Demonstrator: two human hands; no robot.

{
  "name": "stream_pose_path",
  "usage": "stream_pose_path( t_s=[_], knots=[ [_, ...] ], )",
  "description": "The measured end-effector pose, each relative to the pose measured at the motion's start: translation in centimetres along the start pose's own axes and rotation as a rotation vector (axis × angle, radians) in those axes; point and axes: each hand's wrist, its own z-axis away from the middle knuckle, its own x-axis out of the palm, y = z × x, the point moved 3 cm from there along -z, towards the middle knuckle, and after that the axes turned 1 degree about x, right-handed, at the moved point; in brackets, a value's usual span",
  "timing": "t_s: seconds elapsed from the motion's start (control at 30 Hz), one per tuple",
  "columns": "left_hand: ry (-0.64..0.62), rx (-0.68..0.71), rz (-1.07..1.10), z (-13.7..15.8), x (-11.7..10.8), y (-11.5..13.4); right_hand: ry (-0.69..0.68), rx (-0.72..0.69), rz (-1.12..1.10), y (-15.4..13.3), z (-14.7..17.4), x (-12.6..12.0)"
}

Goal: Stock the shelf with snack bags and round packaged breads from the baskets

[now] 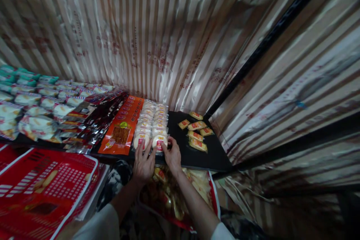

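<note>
Two rows of round white cakes in clear wrappers (159,122) lean on the shelf, one behind another. At the front of the right row is a wrapped round cake (159,141) with a red label. My right hand (173,156) grips its right side, thumb on the front. My left hand (144,165) has its fingers stretched apart, touching the lower front of the left row's first cake (141,141) and reaching toward the right one. Left of the rows lies a flat orange snack packet (121,129).
Small yellow-wrapped cakes (197,135) lie scattered at right on the black shelf (180,135). White packets (39,125) and dark shiny packets (92,114) fill the left. Below are a red basket (215,198) of wrapped food and a large red packet (47,191). A black pole (261,48) slants at right.
</note>
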Motion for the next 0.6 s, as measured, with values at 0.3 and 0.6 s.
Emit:
stream_pose_path(
  t_s=[0.3,0.6],
  knots=[
    [-0.014,-0.103,0.009,-0.09,0.22,0.03,-0.014,0.003,0.103,-0.58,0.13,0.02],
    [0.012,-0.052,0.019,-0.01,0.34,-0.15,-0.05,0.048,-0.018,-0.02,-0.18,0.11]
  ],
)
